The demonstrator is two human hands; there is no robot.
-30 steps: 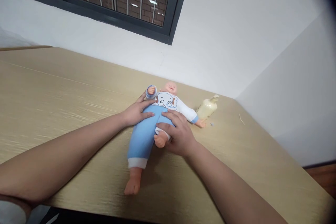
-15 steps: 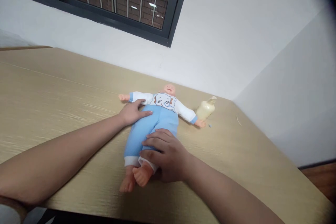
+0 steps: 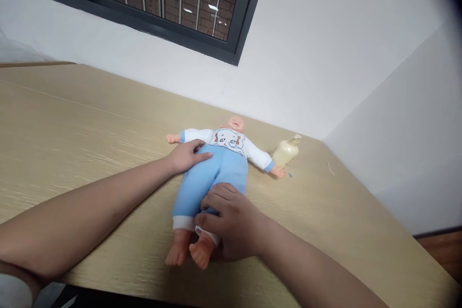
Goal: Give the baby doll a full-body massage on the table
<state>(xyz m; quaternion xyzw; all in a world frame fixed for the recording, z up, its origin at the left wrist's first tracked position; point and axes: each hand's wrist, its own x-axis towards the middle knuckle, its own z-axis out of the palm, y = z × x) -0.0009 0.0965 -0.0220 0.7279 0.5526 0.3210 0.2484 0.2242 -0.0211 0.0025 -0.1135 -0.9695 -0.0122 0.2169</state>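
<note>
A baby doll (image 3: 228, 173) lies on its back on the wooden table, head toward the wall and bare feet toward me. It wears blue trousers and a white top with an elephant face on the chest. My left hand (image 3: 187, 155) grips the doll's waist at its left side in view, thumb on top of the trousers. Around the lower leg on the right, near the white cuff, my right hand (image 3: 231, 219) is closed. Its fingers lie over the trouser leg, and its underside is hidden.
A cream-coloured bottle (image 3: 286, 152) lies beside the doll's outstretched arm. A tiny blue bit (image 3: 290, 174) and a thin pale strip (image 3: 331, 169) are on the table (image 3: 90, 130). Behind it rises a white wall with a dark-framed window (image 3: 231, 48).
My right hand has moved slightly down, and the held leg has lowered, so its foot now sits apart from the other foot. My left hand stays at the waist.
</note>
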